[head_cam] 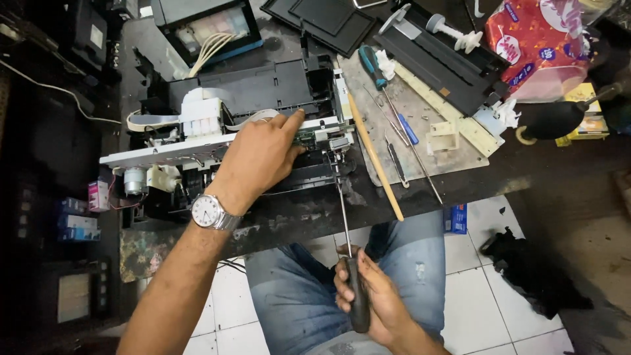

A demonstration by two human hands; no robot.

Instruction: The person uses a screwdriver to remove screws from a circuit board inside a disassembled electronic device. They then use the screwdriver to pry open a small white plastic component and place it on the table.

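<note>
Opened-up printer (263, 98) sits mid-bench, cover off, black chassis w/ white metal rail along the front, small motor (135, 180) at its left end. I see the long screwdriver (343, 210) running from the printer's front-right corner, by the green circuit board (309, 136), down toward my lap; tip is at the printer frame, shaft nearly upright in view.

Right hand (368, 299) wrapped tight round the black screwdriver handle, fingers fully curled, thumb on top. Left hand (259, 161) lies flat on the printer's front rail, fingers loosely spread, index stretched fwd touching the top edge near the board; not gripping anything. Wristwatch (210, 212) on that wrist.

Just right of the printer: thin wooden stick (374, 154) lying diagonally, then a grey mat w/ a teal-handled screwdriver (372, 66), a blue-handled small driver (407, 129), tweezers-like tools, loose screws. Further right: black paper tray part (440, 62), white plastic bits, red-and-white plastic bag (539, 46) at bench corner. Back of the bench: another black unit w/ white tubes (210, 29). Below the bench edge: jeans, white floor tiles, black rag (532, 269) on the floor.
</note>
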